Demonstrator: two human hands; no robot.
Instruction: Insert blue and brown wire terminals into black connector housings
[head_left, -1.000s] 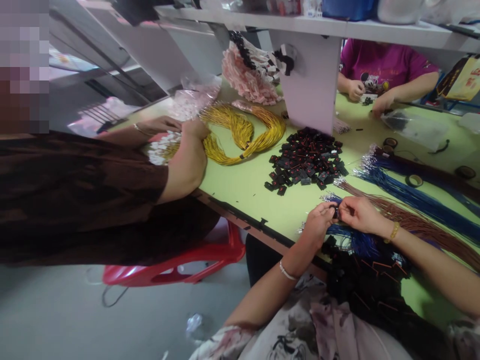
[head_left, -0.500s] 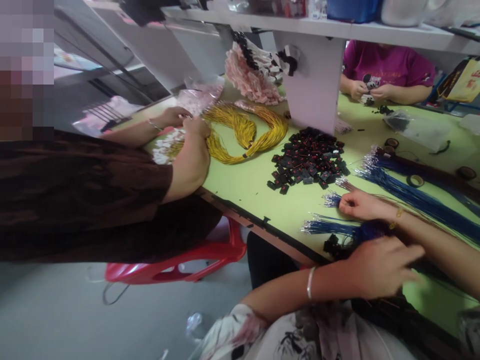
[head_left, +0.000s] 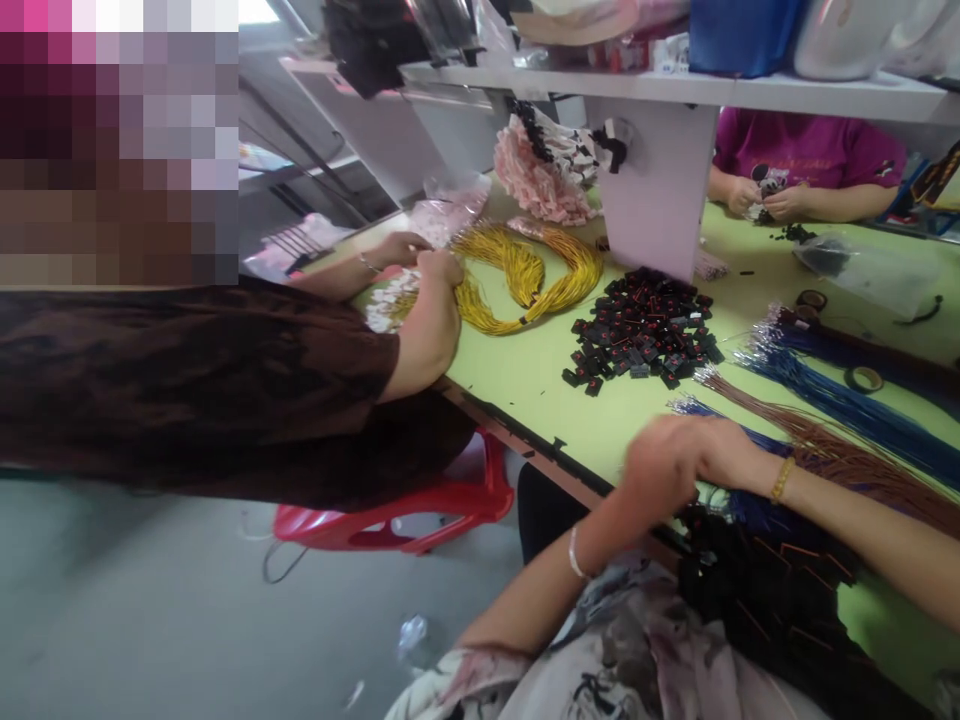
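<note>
My left hand (head_left: 656, 465), with a white bracelet at its wrist, is slightly blurred and closed, its fingertips hidden. It meets my right hand (head_left: 721, 448), which wears a gold bracelet and has its fingers pressed together. What lies between them is too small and covered to make out. Below both hands is a heap of black connector housings with wires (head_left: 757, 575), partly in my lap. Blue wires (head_left: 757, 510) with metal tips run under my right hand. Brown wires (head_left: 795, 420) lie just beyond it.
A pile of black connectors (head_left: 645, 325) lies on the green table (head_left: 510, 375). Dark blue wire bundles (head_left: 847, 390) and a tape roll (head_left: 864, 379) are to the right. A co-worker at left handles yellow wires (head_left: 555, 300); another person sits opposite. A red stool (head_left: 420, 515) stands left.
My left hand has moved left and away from me, from above the black heap to my right hand, its fingers going from spread to closed. The view has shifted left.
</note>
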